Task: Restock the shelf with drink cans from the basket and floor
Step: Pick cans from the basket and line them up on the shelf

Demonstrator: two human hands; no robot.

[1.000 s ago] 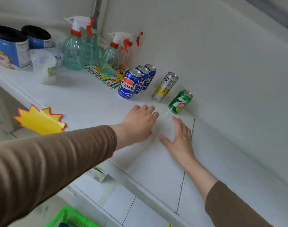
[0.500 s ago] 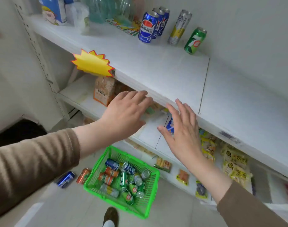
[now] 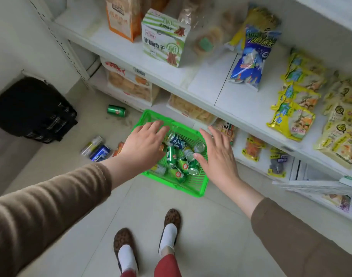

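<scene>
A green plastic basket (image 3: 195,187) stands on the floor in front of the shelves, holding several drink cans, mostly green ones (image 3: 171,154) and a dark blue one (image 3: 177,141). My left hand (image 3: 143,146) hovers over the basket's left side, fingers apart, holding nothing. Over the right side is my right hand (image 3: 218,156), also spread and empty. Loose on the floor lie a green can (image 3: 116,110), a silver can (image 3: 91,145), a blue can (image 3: 100,153) and an orange can (image 3: 119,147) partly hidden by my left wrist.
White shelves (image 3: 211,84) run along the right, stocked with snack bags and boxes. A black bag (image 3: 31,108) sits on the floor at the left. My feet (image 3: 147,242) stand on the tile just behind the basket.
My view has swung down from the top shelf with its standing cans to the floor. Both hands dropped from the shelf surface to just above the basket.
</scene>
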